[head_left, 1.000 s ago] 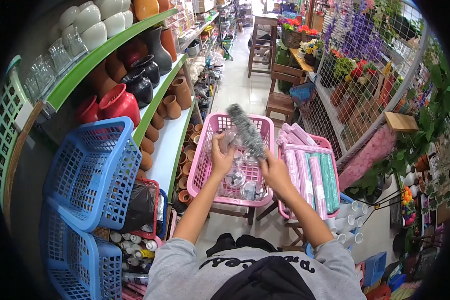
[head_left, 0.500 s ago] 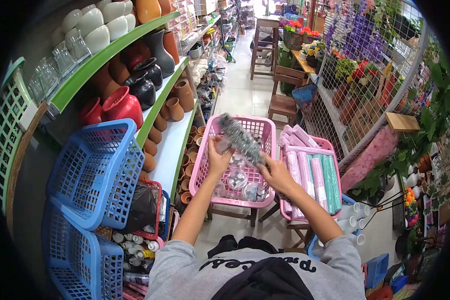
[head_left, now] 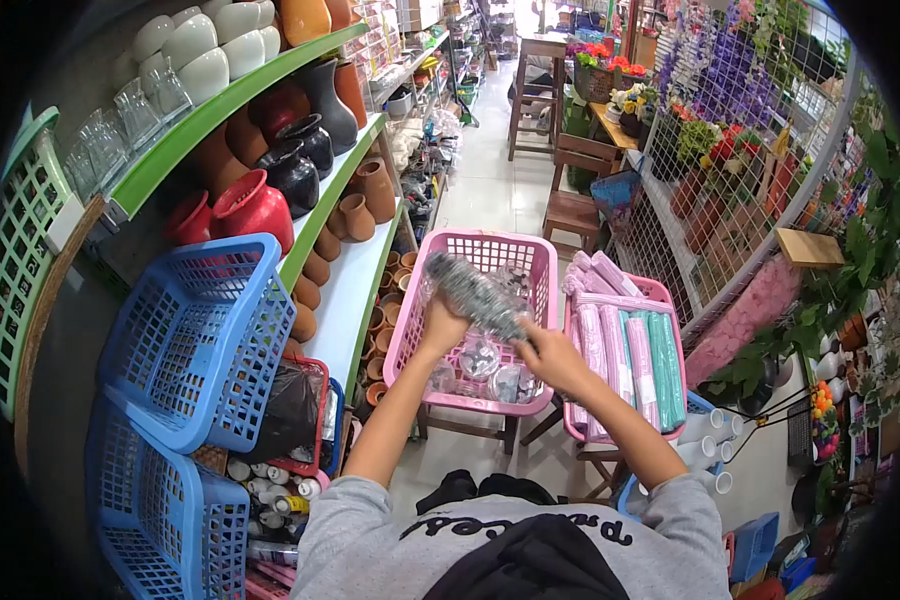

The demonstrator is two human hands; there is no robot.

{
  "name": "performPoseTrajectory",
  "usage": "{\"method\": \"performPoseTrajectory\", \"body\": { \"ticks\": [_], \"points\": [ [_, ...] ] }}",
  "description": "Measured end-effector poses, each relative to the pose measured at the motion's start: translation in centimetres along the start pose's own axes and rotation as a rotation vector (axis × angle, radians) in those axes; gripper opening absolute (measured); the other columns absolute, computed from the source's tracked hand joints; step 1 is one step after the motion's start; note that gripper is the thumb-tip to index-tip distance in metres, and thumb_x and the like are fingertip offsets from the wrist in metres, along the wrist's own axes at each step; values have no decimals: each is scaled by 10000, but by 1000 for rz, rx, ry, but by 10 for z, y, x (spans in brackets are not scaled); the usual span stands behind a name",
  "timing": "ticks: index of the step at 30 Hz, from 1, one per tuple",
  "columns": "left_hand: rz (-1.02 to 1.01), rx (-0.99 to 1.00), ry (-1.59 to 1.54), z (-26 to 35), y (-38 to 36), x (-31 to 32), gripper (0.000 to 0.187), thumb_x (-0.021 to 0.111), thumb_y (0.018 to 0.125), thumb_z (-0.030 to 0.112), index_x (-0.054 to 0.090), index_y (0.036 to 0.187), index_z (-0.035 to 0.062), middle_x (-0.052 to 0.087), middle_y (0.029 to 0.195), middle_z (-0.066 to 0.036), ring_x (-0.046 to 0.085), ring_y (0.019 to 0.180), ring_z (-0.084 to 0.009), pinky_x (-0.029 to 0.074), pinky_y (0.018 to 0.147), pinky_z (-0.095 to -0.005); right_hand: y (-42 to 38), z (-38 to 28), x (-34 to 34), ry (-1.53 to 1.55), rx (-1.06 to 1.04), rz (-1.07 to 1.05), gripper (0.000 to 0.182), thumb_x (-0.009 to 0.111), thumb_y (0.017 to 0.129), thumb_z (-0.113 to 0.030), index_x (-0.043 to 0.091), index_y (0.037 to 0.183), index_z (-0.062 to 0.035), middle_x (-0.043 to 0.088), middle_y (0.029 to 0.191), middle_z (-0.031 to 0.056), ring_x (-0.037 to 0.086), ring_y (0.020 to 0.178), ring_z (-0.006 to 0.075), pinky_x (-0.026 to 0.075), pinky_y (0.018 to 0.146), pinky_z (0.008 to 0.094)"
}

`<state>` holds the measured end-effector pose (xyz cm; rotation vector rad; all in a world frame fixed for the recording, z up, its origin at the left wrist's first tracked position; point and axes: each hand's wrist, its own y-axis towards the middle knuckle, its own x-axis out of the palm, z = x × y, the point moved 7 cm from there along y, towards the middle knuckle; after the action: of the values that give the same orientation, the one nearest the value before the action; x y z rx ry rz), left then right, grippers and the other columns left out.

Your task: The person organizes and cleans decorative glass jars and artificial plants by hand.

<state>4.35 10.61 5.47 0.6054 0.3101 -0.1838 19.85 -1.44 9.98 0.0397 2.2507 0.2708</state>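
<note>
My right hand (head_left: 555, 358) is closed around the lower right end of a grey, bristly, duster-like stick (head_left: 475, 293). The stick slants up to the left over a pink plastic basket (head_left: 395, 340). Against the underside of its upper part is my left hand (head_left: 444, 326), its fingers mostly hidden behind the bristles; it looks curled around something I cannot make out. Inside the basket lie several small clear-wrapped items, among them a round clear packet (head_left: 479, 358) below the stick.
To the right, a second pink basket (head_left: 679, 375) holds pink and green wrapped rolls (head_left: 642, 365). Blue baskets (head_left: 185, 425) stack at left beside a green-edged shelf (head_left: 220, 112) of vases and glasses. A wooden chair (head_left: 573, 205) and a wire-mesh rack (head_left: 730, 215) stand ahead.
The upper end of the bristly stick has dropped slightly, down and left. My left hand has shifted right and its fingers have gone behind the bristles. My right hand keeps its grip.
</note>
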Motion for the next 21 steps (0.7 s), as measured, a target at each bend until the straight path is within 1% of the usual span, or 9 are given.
{"method": "performPoseTrajectory", "body": {
  "ticks": [1,3,7,10,13,14,17,18,21],
  "points": [
    [-75,93,24,0,-2,7,433,705,672,65,541,1068,2,590,1035,-188,567,1028,-299,433,878,-350,-2,-9,4,-79,-60,-80,423,545,865,-212,483,1249,-44,619,808,262,607,759,413,475,687,443],
    [21,-83,-139,-17,-3,8,425,688,685,47,538,1082,25,593,1063,-204,570,1036,-298,431,893,-359,0,-4,5,-78,-24,-42,414,544,868,-211,489,1241,-40,616,777,262,611,734,408,476,668,435],
    [176,-19,-301,26,2,-9,410,678,693,45,539,1077,16,589,1097,-217,567,1046,-303,422,914,-364,4,16,-12,101,167,103,429,558,854,-222,504,1214,5,594,702,263,599,680,420,459,629,479],
    [143,-128,-179,26,1,-7,430,675,684,20,530,1089,9,582,1119,-215,554,1068,-302,419,922,-364,-5,-5,4,17,-69,-19,388,557,854,-206,519,1203,-40,608,726,251,602,699,416,466,643,471],
    [80,115,-46,27,2,5,475,653,656,-57,516,1107,6,593,1093,-192,570,1041,-291,431,908,-349,1,-9,-8,-26,-112,89,391,569,834,-163,527,1205,-48,601,738,260,603,685,399,477,660,434],
    [35,-17,-186,-19,-2,17,495,685,667,-41,497,1121,17,589,1067,-163,566,1038,-270,430,906,-358,1,-7,-11,-43,-65,80,382,554,852,-180,527,1209,-49,612,754,248,619,691,376,479,659,416],
    [190,-63,-321,22,1,-3,509,713,700,-7,463,1142,31,577,1058,-137,560,1036,-247,432,899,-364,4,29,-17,235,215,80,369,545,877,-234,520,1188,-37,631,848,247,625,807,390,479,710,415],
    [121,-41,-253,29,2,-3,508,678,735,-47,395,1148,40,487,1092,-91,502,1058,-188,407,930,-315,1,27,-17,221,183,54,386,539,887,-249,513,1200,-25,631,841,250,633,799,381,481,712,395],
    [115,-61,-292,-4,4,4,518,677,738,-33,405,1174,34,497,1131,-115,506,1066,-199,403,937,-315,-3,21,-17,265,50,118,395,535,887,-240,504,1212,-18,630,819,248,631,787,389,479,706,402]
  ]
}}
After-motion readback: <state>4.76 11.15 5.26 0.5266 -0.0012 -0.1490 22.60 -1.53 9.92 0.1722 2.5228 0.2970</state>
